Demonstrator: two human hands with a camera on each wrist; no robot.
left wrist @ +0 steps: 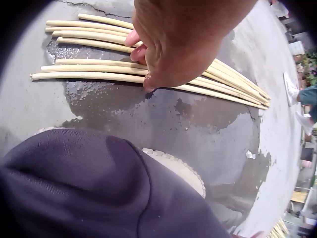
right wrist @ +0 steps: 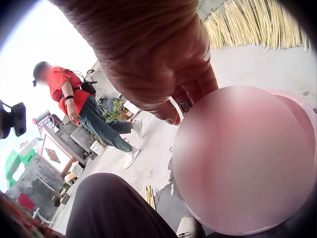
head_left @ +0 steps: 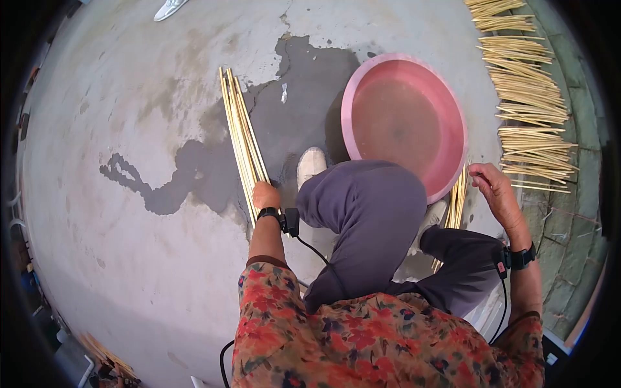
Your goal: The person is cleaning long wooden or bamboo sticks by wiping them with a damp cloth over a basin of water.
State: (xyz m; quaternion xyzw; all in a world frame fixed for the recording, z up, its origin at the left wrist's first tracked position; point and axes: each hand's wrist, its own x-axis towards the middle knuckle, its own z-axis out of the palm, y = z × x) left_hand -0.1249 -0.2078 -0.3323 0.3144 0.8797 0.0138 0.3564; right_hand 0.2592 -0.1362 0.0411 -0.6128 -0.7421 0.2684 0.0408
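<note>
A loose bundle of long, pale peeled sticks (head_left: 240,129) lies on the wet concrete to the left of the person's feet. The left hand (head_left: 265,195) grips it near its close end. Seen from the left wrist, thumb and fingers (left wrist: 140,52) close round the sticks (left wrist: 94,77), whose ends fan apart. To the right of the pink tub (head_left: 457,129), the right hand (head_left: 493,187) is raised with loosely bent fingers and nothing in them. More sticks (head_left: 458,197) lie below that hand, partly hidden by the tub and the leg.
Cloudy water (head_left: 398,123) fills part of the tub. Rows of sticks (head_left: 527,81) lie along the right edge by the green paving (head_left: 585,123). The person's knee (head_left: 369,194) rises between the hands. Another person (right wrist: 74,99) in red walks nearby.
</note>
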